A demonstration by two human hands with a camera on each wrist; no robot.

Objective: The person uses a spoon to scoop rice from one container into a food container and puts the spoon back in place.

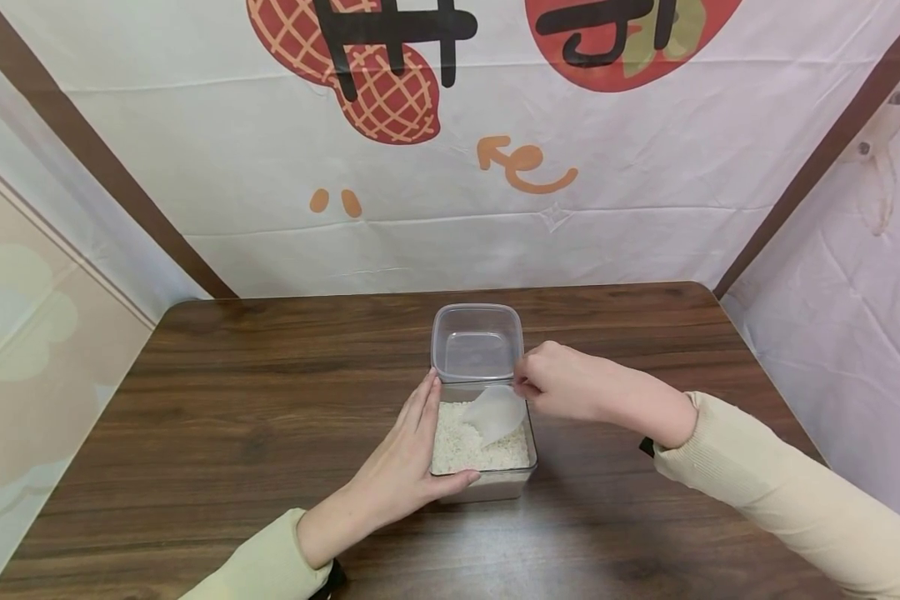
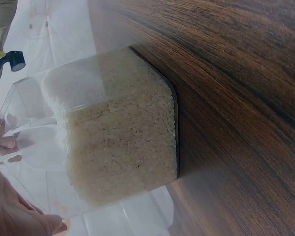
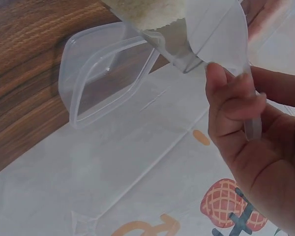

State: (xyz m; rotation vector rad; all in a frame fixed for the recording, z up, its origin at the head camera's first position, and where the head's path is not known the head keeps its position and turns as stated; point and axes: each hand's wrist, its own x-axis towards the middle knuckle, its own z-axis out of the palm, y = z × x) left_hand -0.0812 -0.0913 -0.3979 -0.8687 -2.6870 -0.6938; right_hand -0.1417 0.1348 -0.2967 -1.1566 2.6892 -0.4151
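Note:
A clear container [image 2: 123, 132] filled partway with white rice [image 1: 457, 446] stands on the table. My left hand [image 1: 393, 467] rests on its near left corner, fingers straight along the left side and thumb along the front wall. With curled fingers and thumb, my right hand [image 1: 566, 382] holds a translucent white scoop [image 1: 497, 412] by its handle; the right wrist view shows the grip closely. The scoop's bowl tilts over the rice, its edge at the rice surface in the head view. Whether any rice is in the bowl cannot be seen.
A clear plastic tub [image 1: 477, 321] without a lid stands right behind the rice container. Both are on a dark wood-grain table [image 1: 270, 417]. A printed white cloth [image 1: 450, 250] hangs behind the table's far edge, with more cloth at both sides.

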